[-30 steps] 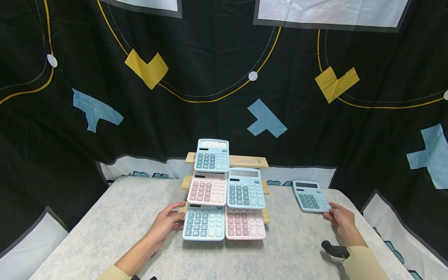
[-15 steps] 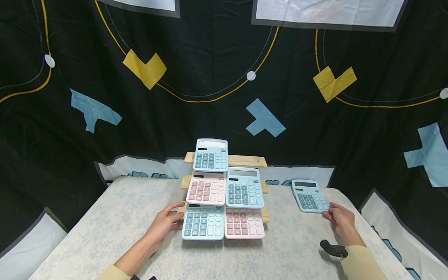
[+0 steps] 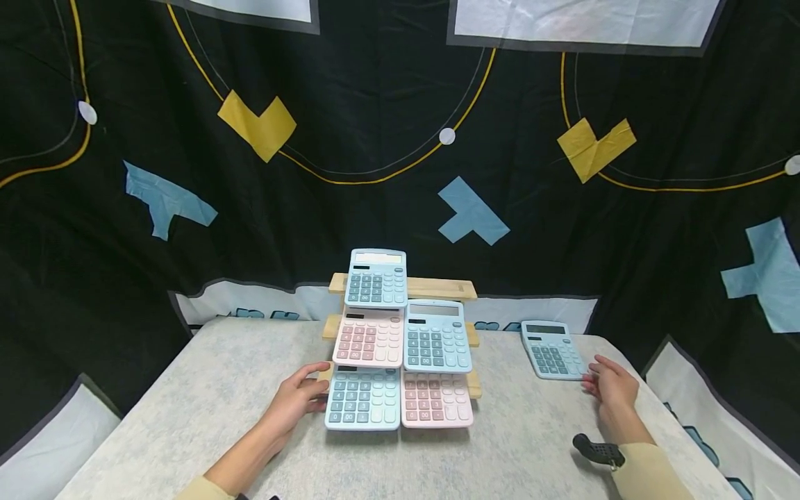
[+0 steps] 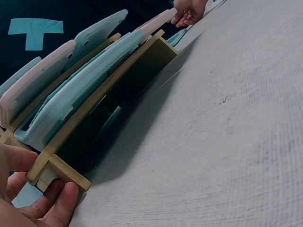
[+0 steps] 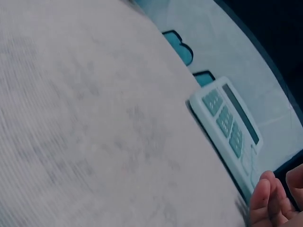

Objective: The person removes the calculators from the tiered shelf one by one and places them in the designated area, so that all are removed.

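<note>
A wooden rack (image 3: 440,288) with slats stands mid-table, bearing several calculators in tiers. On top is a light blue calculator (image 3: 378,279). Below it, a pink calculator (image 3: 369,338) is left of a blue calculator (image 3: 439,338). The lowest tier has a blue calculator (image 3: 363,401) and a pink calculator (image 3: 437,401). My left hand (image 3: 294,397) grips the rack's left end; the left wrist view shows fingers around the wooden bar (image 4: 109,90). At the right, another blue calculator (image 3: 553,351) lies on the table. My right hand (image 3: 615,390) is at its near right corner, fingers loosely bent, holding nothing.
The pale table (image 3: 500,444) has a rounded edge at the back right. Behind it hangs a black cloth (image 3: 375,222) with tape pieces. A black strap device (image 3: 600,451) sits on the right wrist.
My right hand has let go of the lone calculator's corner, its fingers drawn slightly up and right. The left hand keeps its grip on the rack, and the calculators have not moved.
</note>
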{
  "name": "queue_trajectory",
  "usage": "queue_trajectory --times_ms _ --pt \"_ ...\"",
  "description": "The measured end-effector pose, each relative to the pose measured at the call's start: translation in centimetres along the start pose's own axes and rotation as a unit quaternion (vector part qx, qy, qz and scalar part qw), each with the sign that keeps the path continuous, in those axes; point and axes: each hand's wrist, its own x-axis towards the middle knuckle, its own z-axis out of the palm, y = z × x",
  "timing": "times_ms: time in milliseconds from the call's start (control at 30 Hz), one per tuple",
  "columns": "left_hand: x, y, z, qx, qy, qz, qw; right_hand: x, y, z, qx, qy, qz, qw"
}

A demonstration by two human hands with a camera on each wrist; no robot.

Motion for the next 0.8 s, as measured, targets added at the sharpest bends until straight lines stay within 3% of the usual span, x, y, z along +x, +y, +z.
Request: queue_trajectory --times_ms 367,800 --pt "-0.1 0.1 0.0 0.001 0.002 0.000 1.0000 -1.4 -1.6 1.5 -0.054 -0.059 -0.044 0.9958" --pt "-0.2 0.1 0.1 -0.005 0.000 0.011 0.9999 -3.9 -4.3 3.1 -0.048 -0.140 -0.051 0.9877"
